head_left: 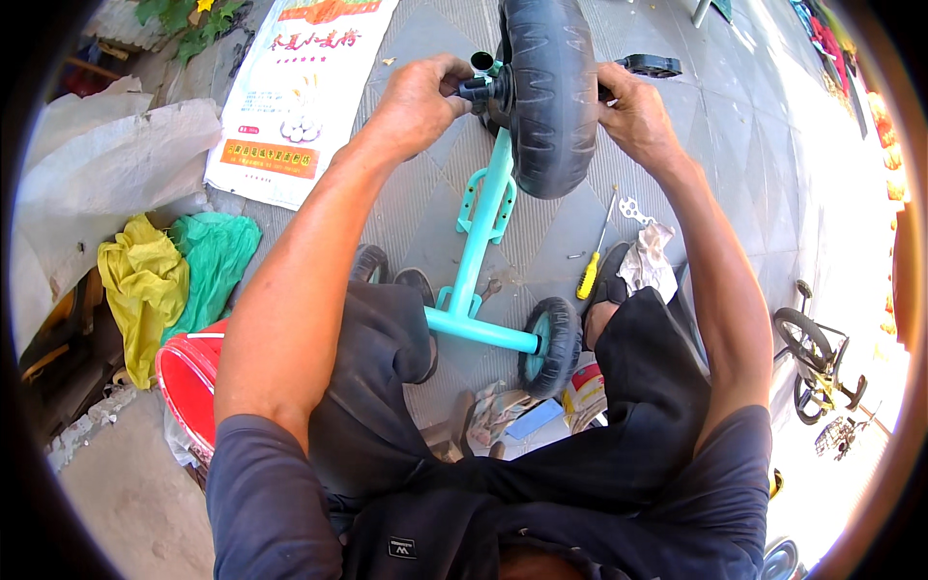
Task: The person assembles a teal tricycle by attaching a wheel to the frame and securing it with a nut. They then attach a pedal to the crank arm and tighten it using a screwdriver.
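Observation:
A child's tricycle with a turquoise frame stands between my legs, its big black front wheel at the far end. My left hand is closed, fingers and thumb pinching a black part at the left of the wheel's hub. On the other side, my right hand is closed around the pedal crank, which the fingers mostly hide. A black pedal sticks out just beyond that hand. One small rear wheel shows near my right leg; another is partly covered by my left leg.
A yellow-handled screwdriver, a flat metal wrench and a crumpled cloth lie by my right foot. At left are a printed white sack, yellow and green bags, and a red bucket. A small bike stands far right.

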Tool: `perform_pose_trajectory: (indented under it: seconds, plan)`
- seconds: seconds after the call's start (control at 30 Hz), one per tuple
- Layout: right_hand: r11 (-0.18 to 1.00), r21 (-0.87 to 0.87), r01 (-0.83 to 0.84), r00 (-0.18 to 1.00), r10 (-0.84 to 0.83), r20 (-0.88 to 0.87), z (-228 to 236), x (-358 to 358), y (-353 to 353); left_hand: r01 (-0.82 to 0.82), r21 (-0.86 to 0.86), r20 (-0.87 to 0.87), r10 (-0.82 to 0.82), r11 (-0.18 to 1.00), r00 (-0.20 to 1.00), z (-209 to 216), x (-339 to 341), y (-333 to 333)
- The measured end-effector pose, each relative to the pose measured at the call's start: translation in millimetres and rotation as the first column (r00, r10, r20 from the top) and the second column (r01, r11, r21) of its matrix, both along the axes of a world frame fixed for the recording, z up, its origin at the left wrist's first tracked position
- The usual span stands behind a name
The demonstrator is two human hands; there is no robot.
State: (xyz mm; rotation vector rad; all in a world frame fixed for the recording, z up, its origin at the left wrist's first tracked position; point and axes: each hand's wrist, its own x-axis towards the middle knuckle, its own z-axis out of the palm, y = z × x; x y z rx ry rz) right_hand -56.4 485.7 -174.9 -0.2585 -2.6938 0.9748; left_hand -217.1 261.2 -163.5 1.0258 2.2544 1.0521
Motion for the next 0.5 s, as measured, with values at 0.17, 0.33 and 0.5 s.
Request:
perform_pose_trajectory:
  seconds: [0.17,0.33,0.5]
  plan:
    - [0.998,-0.058,-0.004,1.000,0.003,-0.006,-3,0,1,-0.019,-0.023,0.023,0.019,1.000,1.000,-1,1,-1]
    - [0.998,-0.057,-0.012,1.000,0.011,-0.024,-5,1,2,0.011,0.003,-0.033,-0.011,1.000,0.999,3,6,-1]
    - [0.969,0.223,0.106,0.994,-0.108,-0.004,27,10,-13,0.057,0.051,-0.172,-0.047,0.997,0.984,5,7,-4]
